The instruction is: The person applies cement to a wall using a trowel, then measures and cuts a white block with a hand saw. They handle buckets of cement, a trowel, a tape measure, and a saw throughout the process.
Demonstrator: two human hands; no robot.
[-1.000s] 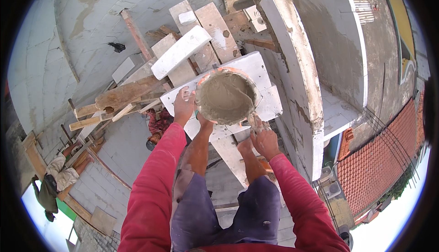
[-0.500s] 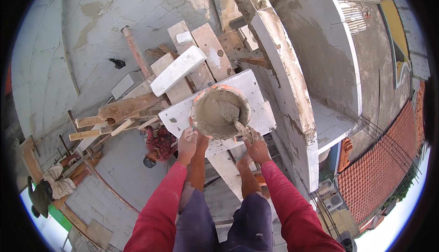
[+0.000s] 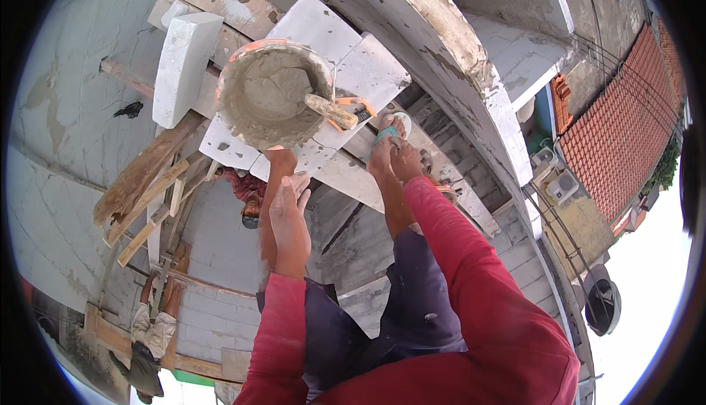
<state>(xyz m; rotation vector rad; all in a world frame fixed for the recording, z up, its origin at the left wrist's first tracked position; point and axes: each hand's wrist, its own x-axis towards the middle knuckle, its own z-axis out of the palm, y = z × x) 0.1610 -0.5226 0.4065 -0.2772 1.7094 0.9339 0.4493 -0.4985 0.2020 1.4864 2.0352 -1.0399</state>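
Note:
A round bucket (image 3: 273, 94) of wet grey mortar stands on white blocks. A trowel with a mortar-caked wooden handle (image 3: 332, 111) leans over its right rim, blade in the mortar. Beside that handle lies an orange and black tool grip (image 3: 358, 109). My left hand (image 3: 290, 221) hovers in front of the bucket with fingers stretched out, holding nothing. Lower right of the bucket, my right hand (image 3: 407, 161) is by my sandalled foot (image 3: 390, 129), above a plank. Its fingers are partly hidden, so its grip is unclear.
A loose white block (image 3: 185, 68) leans left of the bucket, near rough timbers (image 3: 147, 173). A narrow plank (image 3: 448, 177) runs under my foot. Right of me rises a wall (image 3: 471, 74) with a mortar-topped edge. Far below, two people (image 3: 250, 203) (image 3: 151, 331) are visible.
My right hand has let go of the trowel and moved down by my foot. My left hand has come away from the bucket rim. The view has turned, shifting the bucket up and left.

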